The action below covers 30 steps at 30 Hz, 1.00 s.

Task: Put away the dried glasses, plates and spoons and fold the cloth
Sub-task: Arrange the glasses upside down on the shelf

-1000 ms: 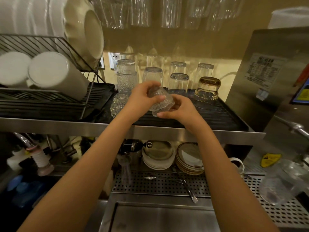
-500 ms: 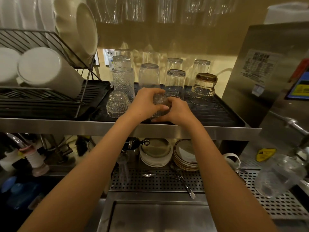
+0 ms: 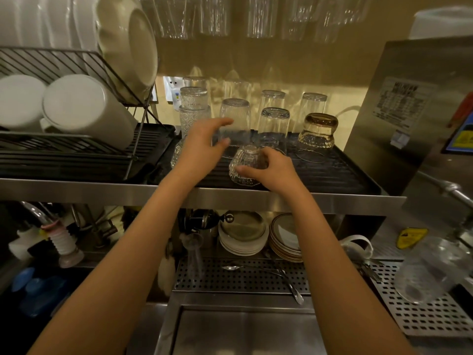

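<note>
Step in hand: shelving glasses. One patterned glass (image 3: 246,163) upside down on black tray (image 3: 337,175); right hand (image 3: 275,171), fingers curled round it; left hand (image 3: 204,144), fingers spread, empty. Next, likely: release, fetch another.

The small textured glass (image 3: 247,165) is no longer tilted in the air between your two hands. It now stands mouth down on the black ridged tray (image 3: 332,175), near the front edge. Your left hand (image 3: 204,142) has let go of it and has lifted up and to the left, with its fingers spread loosely in front of the tall clear glass (image 3: 235,116). Only your right hand (image 3: 275,170) now holds the textured glass, with the thumb on the near side and the fingers curled over the far side. Your left wrist now covers most of the round patterned glass (image 3: 176,156) at the tray's left end.
</note>
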Available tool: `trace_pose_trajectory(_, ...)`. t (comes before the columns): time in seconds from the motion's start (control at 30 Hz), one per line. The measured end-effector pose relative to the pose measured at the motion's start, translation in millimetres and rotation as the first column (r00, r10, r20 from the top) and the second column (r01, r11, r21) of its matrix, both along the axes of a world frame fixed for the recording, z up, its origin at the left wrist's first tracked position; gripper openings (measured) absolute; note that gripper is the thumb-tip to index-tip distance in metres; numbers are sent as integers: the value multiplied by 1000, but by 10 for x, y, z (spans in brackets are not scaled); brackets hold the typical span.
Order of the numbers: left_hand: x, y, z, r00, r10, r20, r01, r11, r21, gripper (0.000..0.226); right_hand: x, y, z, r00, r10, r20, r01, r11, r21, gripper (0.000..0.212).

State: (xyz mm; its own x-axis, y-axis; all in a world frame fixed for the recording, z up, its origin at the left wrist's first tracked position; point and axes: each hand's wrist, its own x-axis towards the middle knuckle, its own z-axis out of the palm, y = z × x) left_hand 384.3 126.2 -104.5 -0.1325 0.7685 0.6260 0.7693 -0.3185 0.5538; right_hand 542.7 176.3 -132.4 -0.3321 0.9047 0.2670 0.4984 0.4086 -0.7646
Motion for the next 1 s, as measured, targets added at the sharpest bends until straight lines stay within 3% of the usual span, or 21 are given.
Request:
trace_pose_trajectory(0.13,-230,-37,-92,972,232,-46,-235,967,-100,64,-97,-33,3,1000,-2,-13,2,1000,-21,60)
trace_pose_trajectory(0.27,-333,-47,-200,970,219,108,-171,925,-339,100,-219,-37,31,1000,-16,20,17,999,-39,64)
trace_pose_trajectory(0.33,-356,-39,-223,965,210,159,-143,925,-353,106,-271,-22,43,998,-34,50,36,998,-44,66)
trace_pose_trajectory(0.57,-328,-6,-237,965,253,67,-217,916,-337,108,-401,-11,27,997,-51,63,53,998,-32,68)
trace_pose_trajectory(1.0,-333,-40,-263,975,210,68,-181,937,-299,102,-382,-37,-3,996,-58,64,59,998,-10,67)
